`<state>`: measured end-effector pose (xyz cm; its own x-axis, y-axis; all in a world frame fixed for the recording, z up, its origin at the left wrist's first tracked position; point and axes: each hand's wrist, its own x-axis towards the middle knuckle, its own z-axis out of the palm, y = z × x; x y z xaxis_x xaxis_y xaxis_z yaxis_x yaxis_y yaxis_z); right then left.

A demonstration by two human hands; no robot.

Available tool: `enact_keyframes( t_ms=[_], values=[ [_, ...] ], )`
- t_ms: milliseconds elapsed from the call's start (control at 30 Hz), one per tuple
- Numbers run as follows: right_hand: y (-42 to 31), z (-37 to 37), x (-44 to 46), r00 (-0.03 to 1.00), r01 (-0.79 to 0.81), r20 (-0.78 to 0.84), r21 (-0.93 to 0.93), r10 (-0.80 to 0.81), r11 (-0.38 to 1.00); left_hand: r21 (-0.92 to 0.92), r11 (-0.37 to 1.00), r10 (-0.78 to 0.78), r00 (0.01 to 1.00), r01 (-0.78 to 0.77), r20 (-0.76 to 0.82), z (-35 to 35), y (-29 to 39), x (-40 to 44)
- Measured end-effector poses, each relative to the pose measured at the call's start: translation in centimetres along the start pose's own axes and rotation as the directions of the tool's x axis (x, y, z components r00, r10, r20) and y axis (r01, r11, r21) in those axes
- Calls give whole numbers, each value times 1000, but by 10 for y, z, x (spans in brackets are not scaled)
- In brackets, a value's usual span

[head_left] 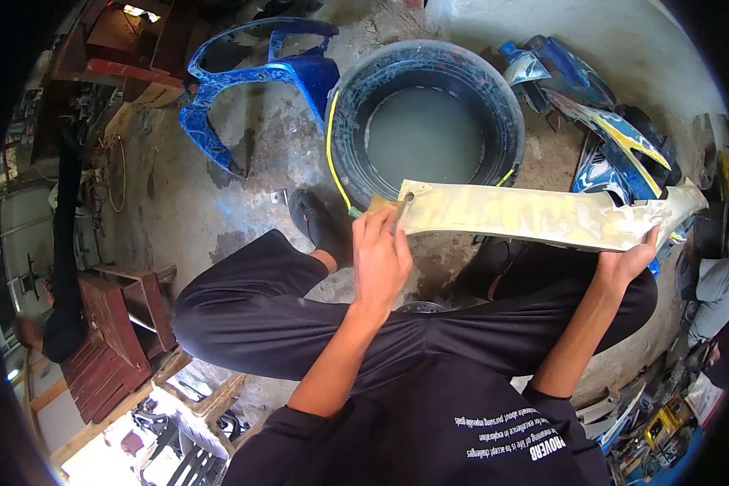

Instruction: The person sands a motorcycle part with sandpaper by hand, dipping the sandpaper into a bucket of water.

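Observation:
A long motorcycle body panel [510, 212], cream with yellowish sanded-looking patches, lies level across the front of the bucket, above my lap. My right hand [632, 257] grips its lower edge near the right end, thumb on the face and the other fingers hidden behind. At the panel's left end, my left hand [381, 255] is closed on a folded piece of brownish sandpaper [387, 206], held beside the hole in the panel's corner. Just beyond the panel stands a black bucket [347, 121] holding cloudy grey water [425, 134].
A blue fairing frame [304, 77] lies on the concrete floor left of the bucket. Several painted panels [616, 134] are piled to the right. A red-brown wooden bench [105, 344] is at far left, near another person. A yellow-sleeved handle [332, 154] hangs along the bucket.

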<state>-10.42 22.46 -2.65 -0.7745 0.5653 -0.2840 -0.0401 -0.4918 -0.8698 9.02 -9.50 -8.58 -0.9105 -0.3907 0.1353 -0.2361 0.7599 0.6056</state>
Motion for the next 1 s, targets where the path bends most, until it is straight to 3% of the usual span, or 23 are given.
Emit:
enact_keyframes(
  t_ms=[133, 167, 200, 267, 400, 467, 533, 600, 667, 733, 800, 833, 867, 933, 1000],
  values=[
    [-1, -7, 7, 1000, 11, 26, -6, -11, 1000, -118, 983, 141, 990, -141, -4, -4, 21, -3],
    [1, -7, 8, 999, 2, 35, 6, -2, 1000, -150, 987, 52, 999, -52, -4, -2, 11, -1],
    [3, -7, 8, 999, 1, 33, 10, -1, 1000, -25, 999, 44, 998, -45, -33, -2, 5, 3],
    [1, -8, 8, 1000, 20, 21, 5, -20, 1000, -108, 994, 31, 999, -35, -37, 1, 11, 2],
    [3, -12, 12, 997, -10, 73, 30, 8, 1000, -131, 984, 120, 993, -121, -16, -3, 11, -1],
    [1, -6, 6, 1000, 2, 21, 17, -2, 1000, -8, 1000, 14, 1000, -14, -16, -3, 2, 7],
    [0, -8, 8, 1000, 10, 20, 11, -10, 1000, -161, 979, 126, 992, -125, -4, -2, 17, -3],
    [1, -8, 7, 1000, 3, 25, 8, -4, 1000, -155, 972, 179, 984, -177, -2, -5, 15, -4],
    [1, -9, 8, 1000, -1, 21, 18, 0, 1000, 8, 999, 31, 999, -31, -44, -2, -3, 3],
    [1, -9, 10, 1000, -1, 25, 29, 0, 1000, -27, 999, 24, 999, -25, -30, -3, 2, 3],
    [-1, -11, 8, 999, -11, 32, 31, 10, 999, -209, 966, 163, 986, -152, 33, -9, 20, -2],
    [-2, -8, 6, 1000, -17, 24, 28, 16, 999, -192, 970, 148, 989, -147, -10, -6, 14, 0],
    [-1, -6, 4, 1000, -21, 15, 27, 21, 999, -170, 985, -2, 1000, 2, 1, -5, 7, 1],
    [0, -6, 3, 1000, -12, 14, 31, 11, 999, -14, 999, 50, 997, -51, -53, -3, -3, 5],
    [-2, -9, 7, 1000, 3, 17, 26, -3, 1000, -194, 976, 101, 995, -102, -15, -3, 11, -2]
  ],
)
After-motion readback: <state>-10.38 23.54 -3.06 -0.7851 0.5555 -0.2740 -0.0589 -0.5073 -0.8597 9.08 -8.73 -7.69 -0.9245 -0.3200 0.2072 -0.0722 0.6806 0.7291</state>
